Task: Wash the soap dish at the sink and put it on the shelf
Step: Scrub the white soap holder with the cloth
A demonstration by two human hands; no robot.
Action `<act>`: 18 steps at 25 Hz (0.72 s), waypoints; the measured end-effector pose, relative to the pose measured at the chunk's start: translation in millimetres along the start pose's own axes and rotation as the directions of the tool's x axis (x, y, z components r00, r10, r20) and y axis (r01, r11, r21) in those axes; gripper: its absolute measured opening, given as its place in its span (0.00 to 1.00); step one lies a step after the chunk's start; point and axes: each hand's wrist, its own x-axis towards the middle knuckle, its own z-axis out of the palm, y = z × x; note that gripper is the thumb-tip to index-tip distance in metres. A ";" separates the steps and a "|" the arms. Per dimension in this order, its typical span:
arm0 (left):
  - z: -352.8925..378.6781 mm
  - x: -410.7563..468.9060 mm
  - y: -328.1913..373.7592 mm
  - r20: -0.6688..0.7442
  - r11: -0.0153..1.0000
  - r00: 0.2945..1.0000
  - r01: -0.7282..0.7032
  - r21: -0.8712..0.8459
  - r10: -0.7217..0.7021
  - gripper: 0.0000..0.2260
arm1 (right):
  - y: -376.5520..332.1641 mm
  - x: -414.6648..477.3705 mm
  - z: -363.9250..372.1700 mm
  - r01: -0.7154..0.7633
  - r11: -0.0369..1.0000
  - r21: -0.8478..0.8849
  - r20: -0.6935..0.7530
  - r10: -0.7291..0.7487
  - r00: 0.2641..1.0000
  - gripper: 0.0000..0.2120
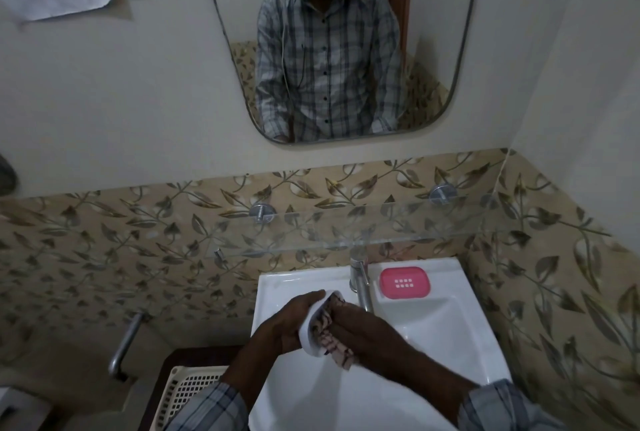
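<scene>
Over the white sink point(433, 337), my left hand point(287, 323) holds a white soap dish part point(309, 330) on edge. My right hand point(367, 333) grips a patterned brown cloth point(332, 337) and presses it against the inner face of that white part. A pink soap dish insert point(404, 282) with small drain holes lies on the sink's back ledge, to the right of the chrome tap point(360, 286). A glass shelf point(346, 229) on two chrome mounts runs along the wall just above the sink.
A mirror point(450, 32) hangs above the shelf. A cream plastic basket point(188, 392) stands at the sink's left. A chrome pipe point(126, 344) juts from the patterned tile wall further left. The tiled side wall stands close on the right.
</scene>
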 end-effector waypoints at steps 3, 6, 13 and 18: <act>3.1 1.1 -9.4 -0.115 0.999 0.993 -0.011 0.052 0.017 0.24 | -11.0 -5.8 14.2 -0.060 0.997 0.055 0.001 0.060 0.998 0.18; 17.9 2.0 -9.7 -0.230 0.997 0.970 -0.076 -0.010 0.072 0.21 | -14.5 0.1 13.2 -0.187 0.962 0.200 0.014 0.188 0.982 0.17; 33.7 -3.4 -20.8 -0.208 0.788 0.768 -0.544 0.288 0.606 0.14 | -37.6 31.1 -8.7 -0.376 -0.164 0.912 0.366 0.739 0.566 0.07; 11.8 -1.7 -30.5 0.053 0.503 0.686 -0.582 0.638 0.726 0.31 | -36.3 45.4 -21.8 -0.319 -0.357 0.878 0.473 0.746 0.468 0.08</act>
